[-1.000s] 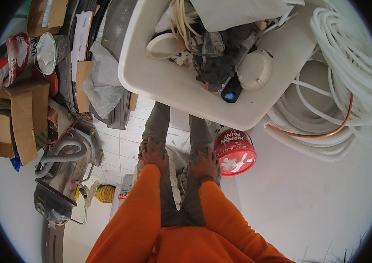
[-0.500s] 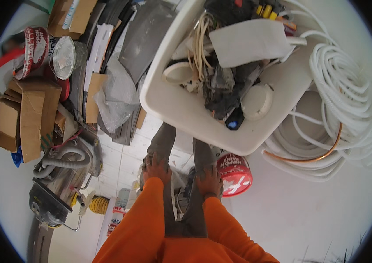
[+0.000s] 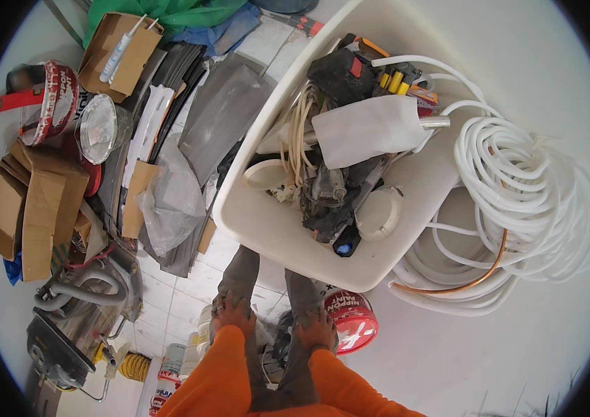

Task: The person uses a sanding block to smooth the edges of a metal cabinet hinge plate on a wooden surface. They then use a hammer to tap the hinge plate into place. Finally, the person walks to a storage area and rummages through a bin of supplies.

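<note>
My left hand (image 3: pixel 234 314) lies over the left knee of my grey trousers (image 3: pixel 241 272), fingers spread and holding nothing. On the other knee rests my right hand (image 3: pixel 314 328), its fingers apart too. Just beyond my legs is a large white tub (image 3: pixel 406 208). Inside it are a pale folded sheet (image 3: pixel 371 132), beige cable (image 3: pixel 297 146), a black case with a red patch (image 3: pixel 340 76), dark crumpled material (image 3: pixel 326 222) and a round white cap (image 3: pixel 379 212). Neither hand touches the tub.
Coiled white tubing (image 3: pixel 524 181) and a copper pipe (image 3: pixel 486 267) lie right of the tub. A red-lidded bucket (image 3: pixel 357 330) stands near my right knee. At left are cardboard boxes (image 3: pixel 45 222), grey panels (image 3: pixel 225 104), bubble wrap (image 3: pixel 170 215) and a vacuum cleaner (image 3: pixel 59 347).
The view has shifted, so the tub and surroundings sit lower in the picture, and a green sheet now shows at the top. Both hands stay on my knees.
</note>
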`<state>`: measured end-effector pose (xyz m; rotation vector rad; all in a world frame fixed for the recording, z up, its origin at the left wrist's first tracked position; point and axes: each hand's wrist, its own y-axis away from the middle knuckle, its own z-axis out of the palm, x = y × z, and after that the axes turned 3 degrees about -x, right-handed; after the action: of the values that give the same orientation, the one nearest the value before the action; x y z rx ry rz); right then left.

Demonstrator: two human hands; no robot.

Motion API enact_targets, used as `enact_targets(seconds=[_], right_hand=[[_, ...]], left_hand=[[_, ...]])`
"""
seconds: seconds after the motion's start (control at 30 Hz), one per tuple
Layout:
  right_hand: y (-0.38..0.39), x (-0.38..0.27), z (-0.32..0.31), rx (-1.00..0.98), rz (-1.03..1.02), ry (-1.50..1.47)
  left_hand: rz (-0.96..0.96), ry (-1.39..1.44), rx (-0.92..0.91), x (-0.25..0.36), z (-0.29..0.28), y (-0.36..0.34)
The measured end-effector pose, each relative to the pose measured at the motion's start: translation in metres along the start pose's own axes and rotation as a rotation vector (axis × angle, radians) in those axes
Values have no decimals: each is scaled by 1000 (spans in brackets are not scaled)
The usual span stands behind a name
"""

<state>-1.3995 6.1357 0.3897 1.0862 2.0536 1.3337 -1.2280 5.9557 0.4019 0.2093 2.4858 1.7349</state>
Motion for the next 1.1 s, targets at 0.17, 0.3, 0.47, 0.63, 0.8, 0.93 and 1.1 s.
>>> enact_targets(seconds=[0.17,0.3,0.47,0.63,0.8,0.93,1.1], right_hand=[[-2,1,-5,5,-18,12],[0,1,-10,24,-9,-6],[1,5,-8,51,-40,18],[1,6,-6,74,-54,8],[2,7,-2,65,-50,29],[-1,11,4,58,-48,43],[0,7,1,60,-54,58]], left_hand=[[-6,33,10,-7,16,-4],[10,21,38,-7,21,-4],[-8,9,8,-7,28,-3],[-12,-5,13,-7,29,-2],[-9,15,10,-11,31,-2],[-13,25,32,-13,34,-1],[-12,47,33,-16,32,-2]])
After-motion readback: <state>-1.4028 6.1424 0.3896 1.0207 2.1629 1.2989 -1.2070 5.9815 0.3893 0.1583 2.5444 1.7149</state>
